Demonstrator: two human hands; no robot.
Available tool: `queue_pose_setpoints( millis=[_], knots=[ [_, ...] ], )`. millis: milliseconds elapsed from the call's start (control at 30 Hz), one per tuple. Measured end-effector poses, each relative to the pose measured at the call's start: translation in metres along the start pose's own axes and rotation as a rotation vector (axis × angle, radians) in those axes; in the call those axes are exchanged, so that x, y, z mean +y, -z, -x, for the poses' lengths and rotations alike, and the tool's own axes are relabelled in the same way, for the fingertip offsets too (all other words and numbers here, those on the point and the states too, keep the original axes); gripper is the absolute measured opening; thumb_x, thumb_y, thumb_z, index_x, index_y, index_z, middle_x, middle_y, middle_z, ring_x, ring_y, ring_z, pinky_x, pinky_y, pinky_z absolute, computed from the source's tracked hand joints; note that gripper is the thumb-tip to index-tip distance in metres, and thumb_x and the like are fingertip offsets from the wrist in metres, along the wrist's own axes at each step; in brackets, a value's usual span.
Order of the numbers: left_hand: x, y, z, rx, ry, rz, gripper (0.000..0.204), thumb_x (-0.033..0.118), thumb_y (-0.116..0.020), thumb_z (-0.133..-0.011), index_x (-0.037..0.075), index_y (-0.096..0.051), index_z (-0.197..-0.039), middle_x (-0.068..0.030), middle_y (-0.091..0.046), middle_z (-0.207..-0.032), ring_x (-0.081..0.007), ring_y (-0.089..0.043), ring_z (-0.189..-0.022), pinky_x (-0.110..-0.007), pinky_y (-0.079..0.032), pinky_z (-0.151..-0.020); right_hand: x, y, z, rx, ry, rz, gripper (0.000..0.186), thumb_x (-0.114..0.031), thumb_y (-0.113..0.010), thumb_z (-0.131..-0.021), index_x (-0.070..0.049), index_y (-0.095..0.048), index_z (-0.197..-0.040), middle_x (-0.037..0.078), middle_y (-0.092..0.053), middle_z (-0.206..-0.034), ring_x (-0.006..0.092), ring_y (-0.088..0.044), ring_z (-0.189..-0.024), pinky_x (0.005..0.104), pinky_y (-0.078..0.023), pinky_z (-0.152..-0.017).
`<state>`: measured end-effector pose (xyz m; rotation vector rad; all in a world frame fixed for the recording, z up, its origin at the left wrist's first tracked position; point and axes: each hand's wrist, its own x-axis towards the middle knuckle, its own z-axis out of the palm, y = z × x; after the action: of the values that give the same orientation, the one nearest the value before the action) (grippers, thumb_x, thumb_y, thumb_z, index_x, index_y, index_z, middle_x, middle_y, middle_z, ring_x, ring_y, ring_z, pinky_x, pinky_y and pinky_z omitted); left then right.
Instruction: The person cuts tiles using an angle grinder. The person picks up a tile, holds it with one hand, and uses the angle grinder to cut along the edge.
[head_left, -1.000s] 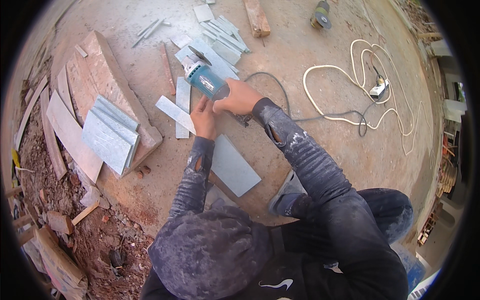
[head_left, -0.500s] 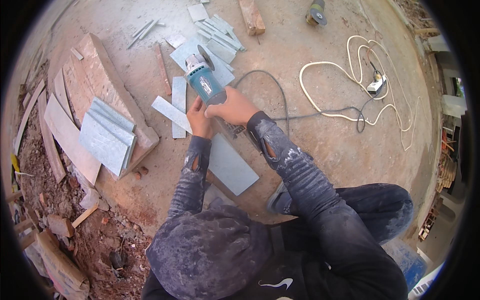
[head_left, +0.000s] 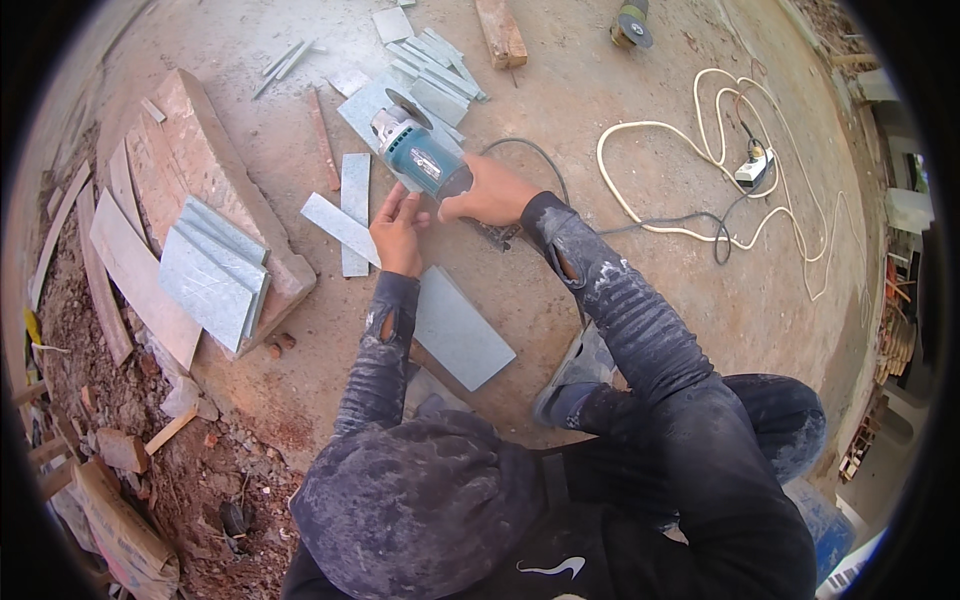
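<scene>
My right hand [head_left: 485, 195] grips the back of a teal angle grinder [head_left: 425, 160], whose disc [head_left: 408, 108] is raised at the upper left end. Just below the tool, my left hand [head_left: 400, 225] has its fingers curled; what they hold, if anything, is hidden. Beneath and left of the hands lie two crossed grey stone strips [head_left: 330, 222]. A larger grey slab [head_left: 465, 330] lies below them on the ground. Cut strips and pieces [head_left: 435, 70] are strewn beyond the grinder, on and around pale dust.
Stacked tiles [head_left: 205, 280] rest against a stone block [head_left: 220, 170] at left, beside rubble [head_left: 200, 470]. A second grinder [head_left: 632, 25] and a timber piece [head_left: 498, 30] lie at the top. White cable loops [head_left: 625, 130] and a power strip [head_left: 750, 172] lie to the right.
My right hand and the back of the grinder have moved slightly right since half a second ago. The fingers of my left hand have shifted a little beside the tool.
</scene>
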<state>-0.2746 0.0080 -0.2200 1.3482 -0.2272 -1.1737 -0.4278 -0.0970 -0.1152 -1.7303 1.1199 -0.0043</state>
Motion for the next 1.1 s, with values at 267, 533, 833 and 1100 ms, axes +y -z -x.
queue_pose_setpoints(
  millis=[267, 533, 833, 1100],
  knots=[
    [0.006, -0.002, 0.001, -0.052, -0.084, -0.095, 0.063, 0.007, -0.067, -0.094, 0.003, -0.039, -0.150, 0.0014, -0.059, -0.084, -0.0075, -0.056, -0.066, -0.023, -0.048, -0.060, 0.007, 0.060, 0.041, -0.175, 0.070, 0.138, 0.063, -0.031, -0.077, -0.067, 0.001, -0.059, -0.119, 0.021, -0.067, -0.104, 0.0318, -0.065, -0.095, 0.0366, -0.051, -0.085],
    [0.012, -0.001, 0.001, -0.057, -0.047, -0.126, 0.065, 0.008, -0.069, -0.091, 0.003, -0.041, -0.149, 0.0013, -0.060, -0.086, -0.0072, -0.053, -0.065, -0.023, -0.046, -0.060, -0.003, 0.088, -0.008, -0.317, 0.165, 0.383, 0.064, -0.036, -0.079, -0.065, 0.001, -0.062, -0.114, 0.023, -0.069, -0.101, 0.0350, -0.067, -0.094, 0.0401, -0.052, -0.083],
    [0.005, -0.007, -0.002, -0.010, -0.020, -0.021, 0.060, 0.009, -0.066, -0.092, -0.005, -0.043, -0.145, -0.0058, -0.067, -0.107, -0.0124, -0.063, -0.079, -0.025, -0.052, -0.071, -0.023, 0.048, -0.035, -0.233, 0.241, 0.308, 0.064, -0.036, -0.078, -0.066, 0.005, -0.062, -0.112, 0.022, -0.069, -0.093, 0.0322, -0.067, -0.087, 0.0382, -0.051, -0.079],
    [0.016, 0.002, -0.025, -0.034, 0.003, -0.088, 0.047, 0.008, -0.067, -0.093, -0.008, -0.048, -0.134, -0.0105, -0.064, -0.116, -0.0164, -0.063, -0.104, -0.032, -0.053, -0.088, -0.030, 0.032, 0.024, -0.062, 0.113, -0.289, 0.056, -0.030, -0.080, -0.069, 0.002, -0.063, -0.112, 0.008, -0.066, -0.092, 0.0180, -0.062, -0.085, 0.0303, -0.049, -0.079]
  ],
)
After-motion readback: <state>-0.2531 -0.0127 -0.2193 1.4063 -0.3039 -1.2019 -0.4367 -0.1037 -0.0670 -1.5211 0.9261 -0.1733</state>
